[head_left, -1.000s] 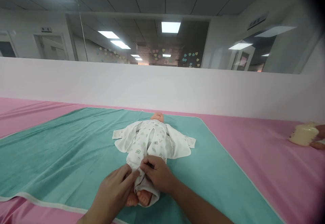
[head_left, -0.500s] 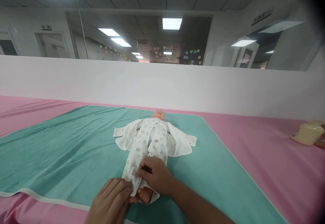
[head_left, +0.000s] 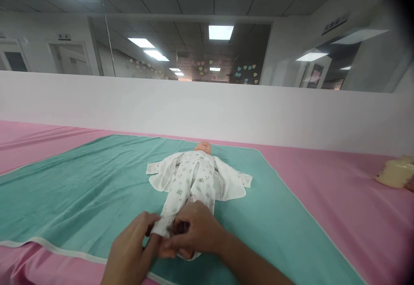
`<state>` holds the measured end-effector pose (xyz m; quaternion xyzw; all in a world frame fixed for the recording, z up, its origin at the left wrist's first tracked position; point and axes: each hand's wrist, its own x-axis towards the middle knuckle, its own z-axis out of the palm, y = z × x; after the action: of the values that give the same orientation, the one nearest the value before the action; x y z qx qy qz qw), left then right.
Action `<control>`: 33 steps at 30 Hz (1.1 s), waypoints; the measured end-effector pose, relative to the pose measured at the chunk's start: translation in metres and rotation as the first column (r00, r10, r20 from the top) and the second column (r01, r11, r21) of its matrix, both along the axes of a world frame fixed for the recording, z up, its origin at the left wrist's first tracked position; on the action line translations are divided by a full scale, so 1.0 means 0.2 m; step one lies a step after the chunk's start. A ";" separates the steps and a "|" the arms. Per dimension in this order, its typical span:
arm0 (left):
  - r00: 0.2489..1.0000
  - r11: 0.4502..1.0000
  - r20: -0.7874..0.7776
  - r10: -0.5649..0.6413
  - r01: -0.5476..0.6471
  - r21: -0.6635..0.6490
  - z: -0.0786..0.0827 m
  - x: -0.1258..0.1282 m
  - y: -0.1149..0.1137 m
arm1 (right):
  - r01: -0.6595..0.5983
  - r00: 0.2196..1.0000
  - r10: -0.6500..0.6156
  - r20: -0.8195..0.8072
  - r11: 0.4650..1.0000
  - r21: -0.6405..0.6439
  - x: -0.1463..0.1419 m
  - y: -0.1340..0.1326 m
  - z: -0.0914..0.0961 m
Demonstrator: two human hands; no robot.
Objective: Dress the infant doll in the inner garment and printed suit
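Observation:
A baby doll (head_left: 203,148) lies on its back on a green cloth (head_left: 97,181), head at the far side, feet towards me. White printed pants (head_left: 181,190) cover its legs. A white printed top (head_left: 229,179) lies spread out beneath it with both sleeves out to the sides. My left hand (head_left: 132,246) pinches the hem of the left pant leg between thumb and index finger. My right hand (head_left: 197,227) is closed at the same hem, fingers curled over the cloth beside the doll's foot (head_left: 166,250). The other foot is mostly hidden under my right hand.
A pink sheet (head_left: 307,168) lies under the green cloth. At the right edge stands a pale yellow container (head_left: 393,173), with part of a person's hand (head_left: 410,186) beside it. A low white wall (head_left: 207,108) with glass above runs behind.
My left hand has shifted up, taking the pant hem higher so more of the foot shows. My right hand has moved slightly down to the hem and foot.

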<state>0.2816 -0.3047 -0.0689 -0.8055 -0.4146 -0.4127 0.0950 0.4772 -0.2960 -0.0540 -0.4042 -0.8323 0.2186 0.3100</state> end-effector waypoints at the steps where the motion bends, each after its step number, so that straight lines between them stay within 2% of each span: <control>1: 1.000 0.999 0.001 -0.001 0.001 -0.041 0.02 0.03 0.00 | 0.023 0.999 -0.023 0.023 1.000 -0.013 -0.01 -0.01 0.00; 5: 0.999 0.999 0.000 -0.047 0.047 -0.006 0.06 0.11 0.00 | 0.180 0.980 -0.182 0.085 0.983 0.030 -0.03 -0.02 0.00; 9: 0.999 0.999 -0.027 0.035 -0.035 0.005 0.00 0.08 0.00 | 0.168 0.980 -0.179 0.090 0.979 0.113 -0.02 -0.02 -0.01; 13: 0.988 0.980 -0.054 0.144 -0.150 -0.134 -0.07 -0.03 0.00 | 0.160 0.982 -0.173 0.075 0.975 0.155 -0.02 -0.02 -0.02; 15: 0.987 0.964 -0.057 0.150 -0.159 -0.215 -0.11 -0.06 0.01 | 0.137 0.986 -0.151 0.072 0.977 0.165 -0.02 -0.02 -0.02; 17: 0.993 0.967 -0.048 0.112 -0.120 -0.224 -0.14 -0.07 0.00 | 0.102 0.990 -0.115 0.079 0.982 0.160 -0.01 -0.01 -0.02; 23: 0.999 0.996 -0.032 -0.038 0.035 -0.086 -0.20 -0.04 -0.02 | -0.023 0.992 0.009 0.125 0.994 0.111 0.03 0.00 0.00; 29: 0.992 0.967 0.037 -0.122 0.127 -0.222 -0.18 -0.01 -0.03 | -0.109 0.992 0.108 0.066 0.994 0.012 0.06 0.00 0.03; 33: 0.982 0.961 0.072 -0.176 0.187 -0.203 -0.20 -0.03 0.01 | -0.145 0.989 0.145 -0.002 0.989 -0.026 0.05 0.00 0.04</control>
<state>0.2760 -0.3032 -0.1099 -0.8344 -0.3823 -0.3950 -0.0395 0.4881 -0.2962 -0.0460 -0.3464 -0.8566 0.2515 0.2882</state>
